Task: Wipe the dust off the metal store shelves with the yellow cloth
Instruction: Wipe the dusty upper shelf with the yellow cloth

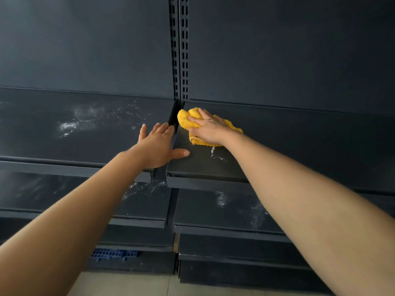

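A bunched yellow cloth (186, 120) lies at the back left corner of the right-hand dark metal shelf (310, 142). My right hand (208, 128) presses flat on the cloth, fingers spread toward the slotted upright. My left hand (159, 145) rests open across the gap between the two shelves, palm on the left-hand shelf (53, 146), thumb reaching onto the right one. White dust (70, 124) streaks the left shelf. A small dust patch (217, 155) lies just in front of the cloth.
A slotted metal upright (179, 50) divides the dark back panels. Lower shelves (226, 212) step out below, with dust smears (221, 198) on them. A blue plastic pallet (113, 254) shows under the bottom shelf, above the pale floor (128, 283).
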Demonstrator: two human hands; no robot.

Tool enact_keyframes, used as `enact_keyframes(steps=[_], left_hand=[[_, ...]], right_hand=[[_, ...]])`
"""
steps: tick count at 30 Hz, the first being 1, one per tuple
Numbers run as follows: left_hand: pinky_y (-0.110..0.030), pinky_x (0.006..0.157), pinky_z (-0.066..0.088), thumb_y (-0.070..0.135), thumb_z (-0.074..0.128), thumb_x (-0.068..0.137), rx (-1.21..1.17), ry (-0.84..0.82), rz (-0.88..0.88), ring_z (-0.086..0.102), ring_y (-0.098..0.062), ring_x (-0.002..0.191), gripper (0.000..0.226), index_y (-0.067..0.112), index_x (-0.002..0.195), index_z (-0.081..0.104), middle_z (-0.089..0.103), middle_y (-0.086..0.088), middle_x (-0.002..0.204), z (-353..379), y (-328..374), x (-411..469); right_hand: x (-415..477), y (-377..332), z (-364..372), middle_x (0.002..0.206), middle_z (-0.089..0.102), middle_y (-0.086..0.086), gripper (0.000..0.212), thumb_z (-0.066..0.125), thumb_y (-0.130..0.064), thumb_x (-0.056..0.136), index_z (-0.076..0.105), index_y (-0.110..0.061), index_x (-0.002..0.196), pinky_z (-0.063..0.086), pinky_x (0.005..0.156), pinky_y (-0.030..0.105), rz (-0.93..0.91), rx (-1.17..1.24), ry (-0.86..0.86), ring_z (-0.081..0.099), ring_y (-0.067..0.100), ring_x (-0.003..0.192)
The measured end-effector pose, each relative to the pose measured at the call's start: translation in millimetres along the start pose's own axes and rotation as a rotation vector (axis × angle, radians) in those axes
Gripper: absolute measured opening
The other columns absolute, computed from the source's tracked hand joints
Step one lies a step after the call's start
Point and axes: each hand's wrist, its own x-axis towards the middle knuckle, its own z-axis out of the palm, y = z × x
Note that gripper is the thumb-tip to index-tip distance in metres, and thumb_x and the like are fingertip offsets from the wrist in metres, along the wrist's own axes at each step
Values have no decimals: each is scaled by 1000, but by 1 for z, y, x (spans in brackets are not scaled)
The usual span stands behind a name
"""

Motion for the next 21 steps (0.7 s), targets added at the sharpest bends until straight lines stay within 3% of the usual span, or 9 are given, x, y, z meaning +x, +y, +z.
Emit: enact_keyframes(steps=[6,12,21], left_hand=[[-48,118,-1,53,24,96,37,-67,10,3,-25,147,72,6,149,12,9,-11,158,2,-27,-1],[-45,119,1,56,23,94,64,-89,87,-1,-28,147,77,5,149,5,2,-14,159,4,-33,-2],[-44,119,-7,61,21,92,21,-117,178,-8,-20,147,80,9,150,0,-5,-7,159,4,-58,-11]], right_hand=[[-40,15,-2,161,-8,-2,53,24,-48,100,13,-36,151,-1,118,40,165,28,44,-4,21,148],[-68,19,7,161,-10,1,57,21,-50,99,7,-34,152,-1,119,43,401,4,105,-3,25,148],[-47,-46,27,159,-18,1,59,21,-53,97,2,-37,151,-5,119,47,396,-12,85,-12,24,148]])
